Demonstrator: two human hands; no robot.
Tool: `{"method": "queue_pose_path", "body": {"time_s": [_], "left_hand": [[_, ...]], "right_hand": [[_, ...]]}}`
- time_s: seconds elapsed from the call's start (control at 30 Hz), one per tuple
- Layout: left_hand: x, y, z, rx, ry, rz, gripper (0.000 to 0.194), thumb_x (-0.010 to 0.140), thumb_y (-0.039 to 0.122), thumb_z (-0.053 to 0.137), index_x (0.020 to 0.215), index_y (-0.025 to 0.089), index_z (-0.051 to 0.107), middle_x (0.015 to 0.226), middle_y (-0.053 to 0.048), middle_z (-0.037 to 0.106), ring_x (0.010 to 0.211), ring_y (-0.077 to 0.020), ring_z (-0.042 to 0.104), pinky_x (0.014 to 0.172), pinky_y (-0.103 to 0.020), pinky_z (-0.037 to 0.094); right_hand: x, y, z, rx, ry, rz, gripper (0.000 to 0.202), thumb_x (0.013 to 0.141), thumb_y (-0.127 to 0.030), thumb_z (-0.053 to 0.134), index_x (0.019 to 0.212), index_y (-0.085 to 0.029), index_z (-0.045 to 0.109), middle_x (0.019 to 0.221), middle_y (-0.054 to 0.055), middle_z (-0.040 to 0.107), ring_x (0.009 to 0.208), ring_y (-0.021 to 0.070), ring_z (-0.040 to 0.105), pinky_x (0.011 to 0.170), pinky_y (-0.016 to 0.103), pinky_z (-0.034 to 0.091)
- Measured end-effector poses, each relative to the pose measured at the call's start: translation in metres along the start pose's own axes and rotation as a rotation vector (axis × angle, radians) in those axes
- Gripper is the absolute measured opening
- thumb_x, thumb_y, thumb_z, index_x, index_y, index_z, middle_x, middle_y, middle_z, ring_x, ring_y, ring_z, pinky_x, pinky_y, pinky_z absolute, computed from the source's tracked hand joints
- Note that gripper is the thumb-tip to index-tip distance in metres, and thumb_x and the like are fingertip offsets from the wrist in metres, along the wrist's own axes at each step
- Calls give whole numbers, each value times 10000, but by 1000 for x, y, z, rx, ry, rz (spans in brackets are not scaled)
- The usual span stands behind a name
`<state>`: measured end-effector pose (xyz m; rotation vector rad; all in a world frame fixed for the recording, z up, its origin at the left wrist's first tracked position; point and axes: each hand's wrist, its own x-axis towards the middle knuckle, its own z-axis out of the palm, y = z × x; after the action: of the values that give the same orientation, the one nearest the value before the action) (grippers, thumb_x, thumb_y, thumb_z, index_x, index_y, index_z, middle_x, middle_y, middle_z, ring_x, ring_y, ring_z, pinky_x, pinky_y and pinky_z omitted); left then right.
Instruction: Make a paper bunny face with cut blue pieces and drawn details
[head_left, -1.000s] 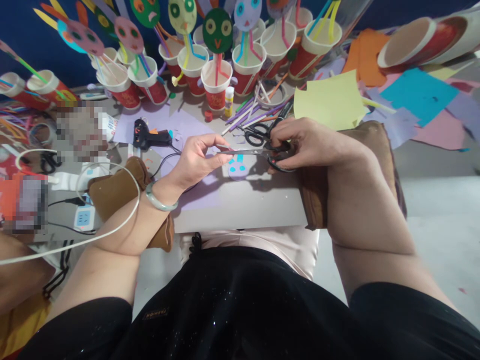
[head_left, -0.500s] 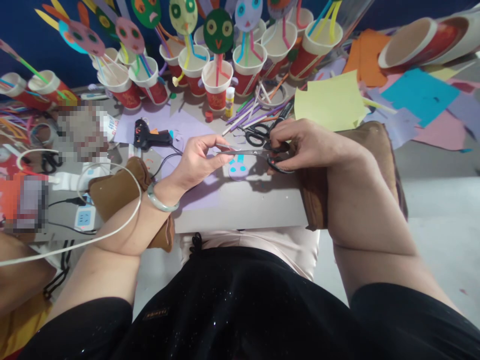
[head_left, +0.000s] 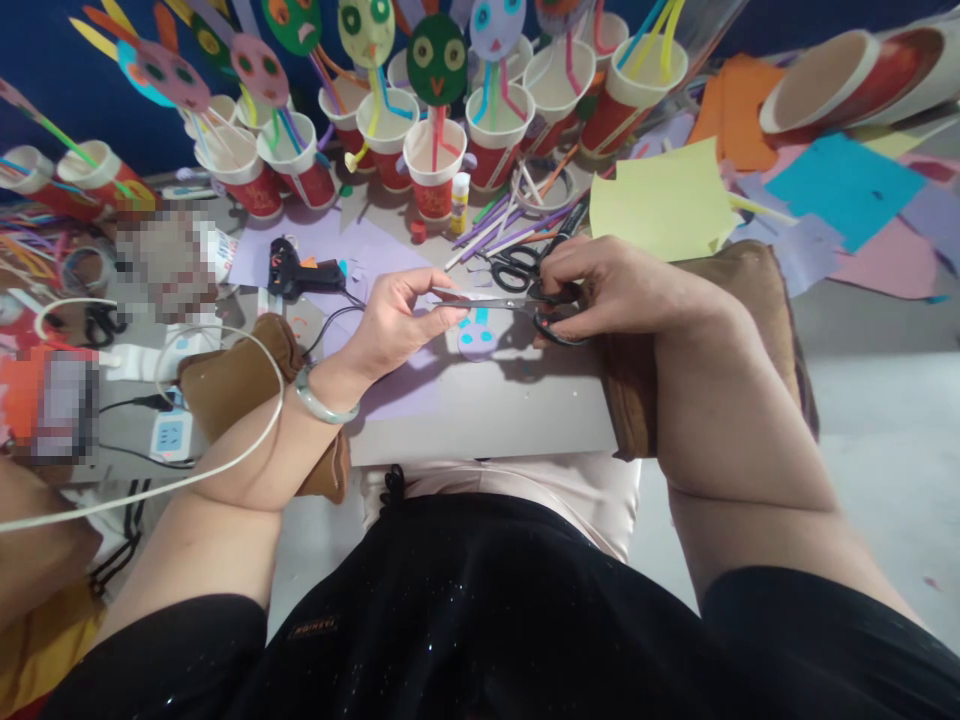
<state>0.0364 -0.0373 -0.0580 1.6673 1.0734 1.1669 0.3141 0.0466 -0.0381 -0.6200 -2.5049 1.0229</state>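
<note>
My right hand (head_left: 600,285) is closed round the black handles of a pair of scissors (head_left: 499,303), whose blades point left toward my other hand. Thumb and fingers of my left hand (head_left: 412,310) pinch a small piece of paper (head_left: 457,297) at the blades; most of it is hidden by the fingers. Below the blades, a purple paper face (head_left: 477,342) with blue spots lies on the table. A second pair of black-handled scissors (head_left: 514,268) rests just behind my right hand.
Red paper cups (head_left: 435,175) with paper faces line the back. A black glue gun (head_left: 300,272), purple paper (head_left: 397,385) and a glue stick (head_left: 459,205) lie ahead. Brown cushions (head_left: 750,290) sit under my forearms. Yellow paper (head_left: 660,200) is at right. A white cable (head_left: 225,465) crosses the left side.
Both hands stay in nearly the same place with the scissors and paper. The scissors' handles look slightly closer together; otherwise little differs.
</note>
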Motion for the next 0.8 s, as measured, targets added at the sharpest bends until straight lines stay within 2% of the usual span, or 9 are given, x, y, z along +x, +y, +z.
{"method": "queue_pose_path", "body": {"time_s": [0.3, 0.47, 0.6, 0.8], "left_hand": [[0, 2, 0, 17, 6, 3, 309, 831, 504, 832, 859, 207, 752, 860, -18, 793, 811, -166, 731, 772, -300, 597], [0, 3, 0, 31, -1, -13, 323, 834, 519, 817, 851, 205, 746, 827, -11, 781, 772, -159, 719, 715, -282, 581], [-1, 4, 0, 8, 1, -14, 253, 832, 459, 815, 843, 214, 753, 792, 0, 767, 735, -150, 700, 669, -270, 558], [-1, 4, 0, 16, -5, -28, 225, 833, 433, 810, 841, 216, 748, 790, -1, 755, 743, -154, 696, 688, -286, 554]], "right_hand": [[3, -2, -2, -40, -4, -39, 448, 790, -458, 841, 642, -222, 490, 635, -47, 438, 633, 118, 391, 626, 329, 333], [2, -3, -2, -36, -1, -38, 447, 798, -465, 834, 641, -225, 492, 636, -42, 438, 637, 125, 392, 614, 329, 333], [2, -3, -2, -38, 0, -34, 451, 792, -491, 836, 643, -230, 499, 632, -37, 453, 638, 132, 406, 612, 335, 343], [3, -6, 0, -31, 4, -22, 461, 799, -550, 824, 634, -257, 509, 608, -17, 473, 648, 172, 400, 616, 385, 361]]}}
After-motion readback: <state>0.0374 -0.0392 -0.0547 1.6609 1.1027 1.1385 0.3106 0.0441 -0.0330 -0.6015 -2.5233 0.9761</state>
